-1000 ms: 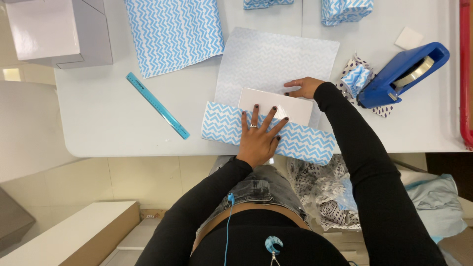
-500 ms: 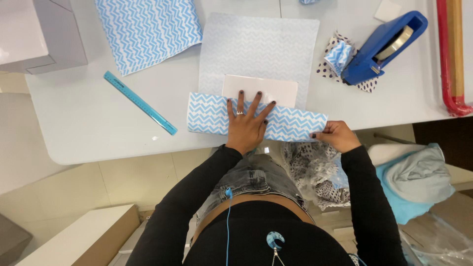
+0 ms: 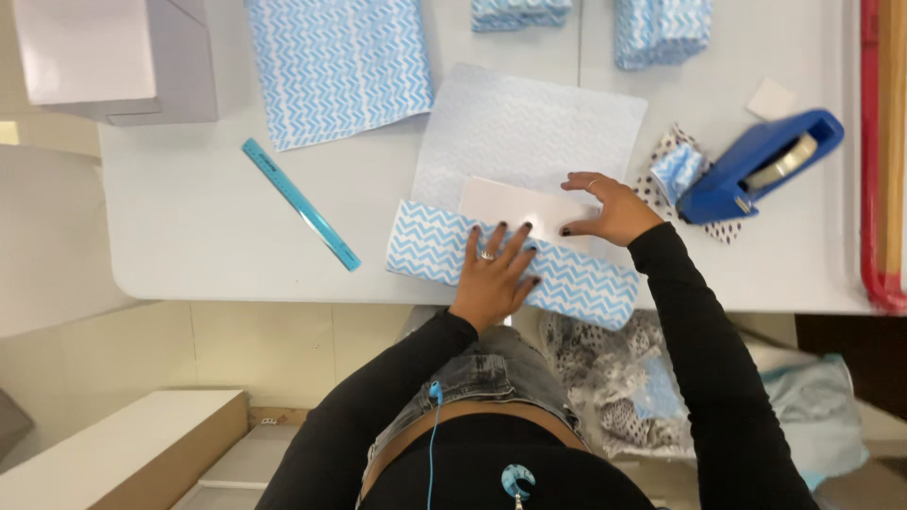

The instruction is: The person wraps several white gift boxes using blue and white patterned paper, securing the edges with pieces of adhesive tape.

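Note:
A sheet of blue-and-white chevron wrapping paper [image 3: 529,132] lies pattern-down on the white table [image 3: 198,227], its near edge folded up over a flat white box [image 3: 515,201]. My left hand [image 3: 493,274] presses flat, fingers spread, on the folded patterned flap [image 3: 586,283]. My right hand [image 3: 605,208] rests with its fingers apart on the right end of the box, touching the paper there. Neither hand grips anything.
A blue tape dispenser [image 3: 756,165] stands right of the paper beside a small wrapped piece [image 3: 678,170]. A teal ruler [image 3: 300,203] lies to the left. Another chevron sheet [image 3: 340,66], a grey box [image 3: 113,57] and wrapped parcels [image 3: 661,28] sit further back. Red rolls [image 3: 879,151] lie at the right edge.
My right hand has come up from below the table edge and now rests on the right end of the box. My left hand stays pressed on the folded flap.

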